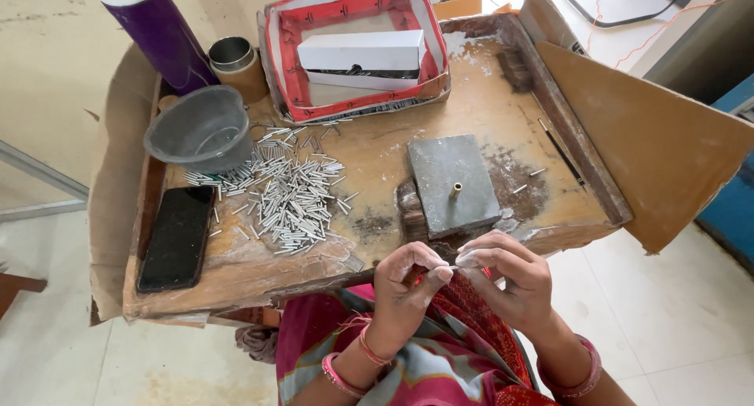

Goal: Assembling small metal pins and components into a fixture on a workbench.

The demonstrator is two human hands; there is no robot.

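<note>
Your left hand (404,284) and right hand (506,272) meet at the near edge of the worn wooden work board (377,151), fingertips pressed together on a thin, short silver metal tube (457,268) pinched between them; chalky white powder coats your fingers. The tube is probably light, stiff and slippery, so grip it near both ends. Just beyond lies the grey stone block (452,182) with an upright brass peg (455,190). To the left lie a heap of loose silver tubes (287,190), a grey plastic bowl (200,127) and a black phone (177,237).
</note>
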